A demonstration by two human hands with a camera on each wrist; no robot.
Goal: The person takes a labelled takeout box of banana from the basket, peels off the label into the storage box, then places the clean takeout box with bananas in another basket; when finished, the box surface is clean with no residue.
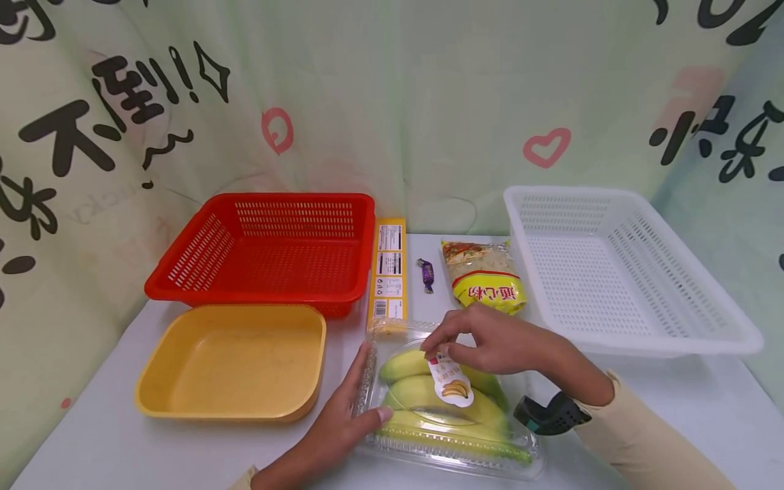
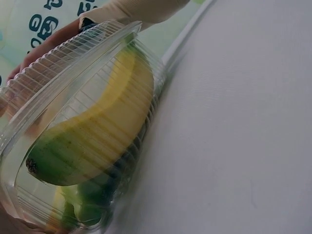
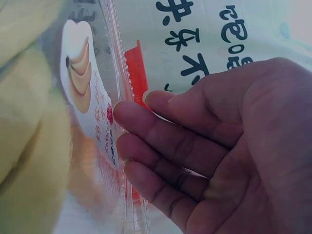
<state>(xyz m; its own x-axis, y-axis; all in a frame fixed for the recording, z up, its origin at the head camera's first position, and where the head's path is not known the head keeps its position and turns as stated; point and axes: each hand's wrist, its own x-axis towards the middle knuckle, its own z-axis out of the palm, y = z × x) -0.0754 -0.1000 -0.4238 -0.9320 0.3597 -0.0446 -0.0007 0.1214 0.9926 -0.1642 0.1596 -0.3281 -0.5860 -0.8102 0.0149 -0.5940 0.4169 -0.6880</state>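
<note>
A clear plastic clamshell box [image 1: 527, 446] lies on the table, its lid down over several yellow-green bananas [image 1: 429, 395]. On the lid sits a white label [image 1: 450, 381] with a banana picture. My left hand [image 1: 333, 415] holds the box's left side, thumb on the lid and fingers along the wall. In the left wrist view a banana [image 2: 102, 117] shows through the ribbed wall. My right hand [image 1: 490, 340] is over the lid, fingertips at the label's upper end. From the right wrist, the fingers [image 3: 170, 146] look slightly bent, with the thumb apart from the label.
Behind the box are a yellow carton [image 1: 390, 272], a purple-wrapped candy [image 1: 426, 275] and a bag with yellow packaging [image 1: 486, 279]. A red basket [image 1: 263, 299] and a yellow tray [image 1: 233, 412] stand left. A white basket [image 1: 637, 344] stands right. A printed curtain [image 1: 453, 102] hangs behind.
</note>
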